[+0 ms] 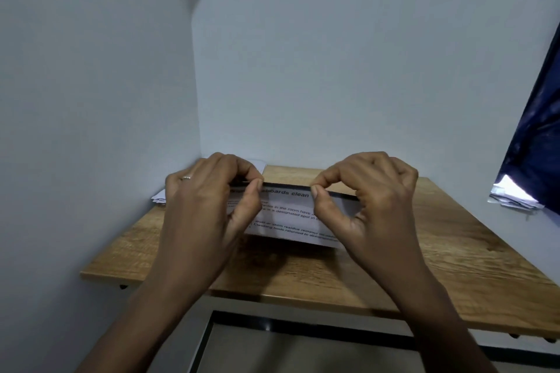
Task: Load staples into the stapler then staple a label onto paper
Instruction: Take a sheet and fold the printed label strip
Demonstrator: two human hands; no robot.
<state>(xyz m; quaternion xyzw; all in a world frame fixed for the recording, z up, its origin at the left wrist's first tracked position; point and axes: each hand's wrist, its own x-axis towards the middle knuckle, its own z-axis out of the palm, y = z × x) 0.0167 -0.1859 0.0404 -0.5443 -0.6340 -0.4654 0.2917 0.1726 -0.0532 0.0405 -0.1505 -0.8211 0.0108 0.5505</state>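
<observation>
At the left of the frame, a few loose papers [159, 198] lie on the far corner of the tabletop [454, 266], pushed up to the wall, most likely to keep them out of the working area.

Just right of them, the left hand [209, 200] pinches the top edge of a printed sheet [288, 215] between thumb and forefinger, with the other fingers curled behind. The sheet is in the centre of the frame, tilted up off the wood, its lower edge close to the surface. A dark strip [288, 186] runs along its top edge. It may be the label, though I cannot tell whether it is a separate piece or a fold.

The right hand [372, 197] pinches the same edge further right. The two hands are apart, which seems meant to keep strip and sheet lined up and taut before fastening.

No stapler shows anywhere, so I cannot tell whether it has been loaded. The stapling looks not yet done, since both hands are occupied.

At the far right edge hangs a dark blue cloth [533, 145], well clear of the work.
</observation>
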